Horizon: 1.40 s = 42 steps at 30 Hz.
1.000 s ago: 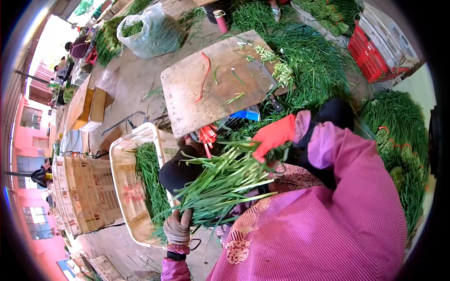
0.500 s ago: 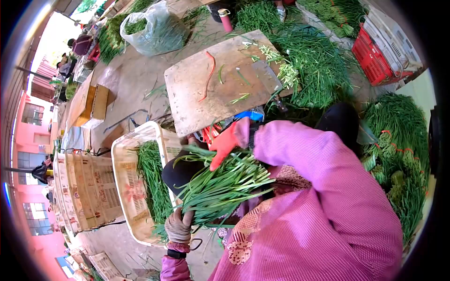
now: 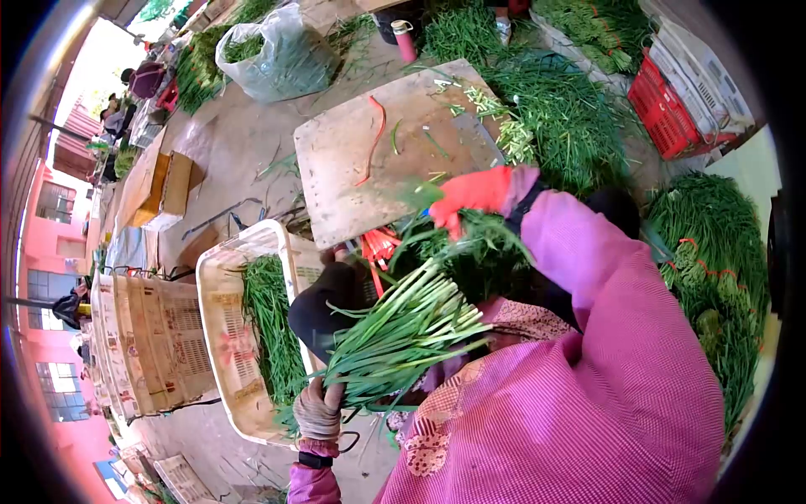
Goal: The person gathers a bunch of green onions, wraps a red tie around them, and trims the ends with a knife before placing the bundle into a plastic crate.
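Note:
My left hand (image 3: 319, 409), in a grey glove, is closed around the leafy end of a bunch of chives (image 3: 403, 336). The bunch fans out across my lap, its pale stem ends pointing up and to the right. My right hand (image 3: 474, 197), in an orange-red glove, is raised near the front edge of a wooden board (image 3: 336, 160). Some loose chive leaves (image 3: 495, 239) hang from its closed fingers, smeared by motion. Below the board lies a bundle of red strips (image 3: 380, 245), beside more dark green leaves.
A white plastic crate (image 3: 225, 336) with chives inside stands left, beside stacked crates (image 3: 151, 344). On the board lie a red strip (image 3: 375, 139), a flat blade (image 3: 477, 141) and cut stem ends (image 3: 514, 143). Chive heaps (image 3: 571, 118) and tied bundles (image 3: 714, 277) lie right.
My right hand has moved up and to the right, off the bunch, carrying loose leaves. The bunch's pale stems now show more clearly. My left hand keeps its hold in about the same place.

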Motion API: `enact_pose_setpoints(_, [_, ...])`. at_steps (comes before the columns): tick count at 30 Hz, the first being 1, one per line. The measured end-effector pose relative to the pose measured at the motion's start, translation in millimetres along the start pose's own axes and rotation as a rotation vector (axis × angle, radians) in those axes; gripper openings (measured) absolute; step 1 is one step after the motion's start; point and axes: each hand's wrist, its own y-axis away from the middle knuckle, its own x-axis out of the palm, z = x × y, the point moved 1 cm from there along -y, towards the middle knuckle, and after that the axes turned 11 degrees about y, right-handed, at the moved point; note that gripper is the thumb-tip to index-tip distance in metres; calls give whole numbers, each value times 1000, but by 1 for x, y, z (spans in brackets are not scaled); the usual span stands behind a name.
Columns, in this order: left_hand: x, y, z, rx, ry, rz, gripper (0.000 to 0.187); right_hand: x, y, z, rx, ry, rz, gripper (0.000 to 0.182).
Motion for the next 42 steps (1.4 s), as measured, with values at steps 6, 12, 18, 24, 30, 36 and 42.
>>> enact_pose_setpoints(6, [-3,-4,-2,-2,17,-1,43,-32,33,-2,33,-109,-240,27])
enact_pose_setpoints(12, [-4,-5,-4,22,-28,-19,47,60,-25,-25,59,844,43,57])
enact_pose_setpoints(18, [-5,-4,-4,5,-51,-11,47,116,-86,-51,-14,413,257,59])
enact_pose_setpoints(24, [-20,-8,3,-24,-27,25,49,125,-82,-32,-81,279,92,53])
enact_pose_setpoints(30, [-58,-39,-3,108,-68,-84,50,87,-25,-3,132,-24,337,34])
enact_pose_setpoints(36, [-85,-86,-19,147,-10,-166,62,27,59,47,102,46,180,31])
enact_pose_setpoints(42, [-98,-130,-22,-74,299,-89,66,-80,172,67,-232,22,-447,29])
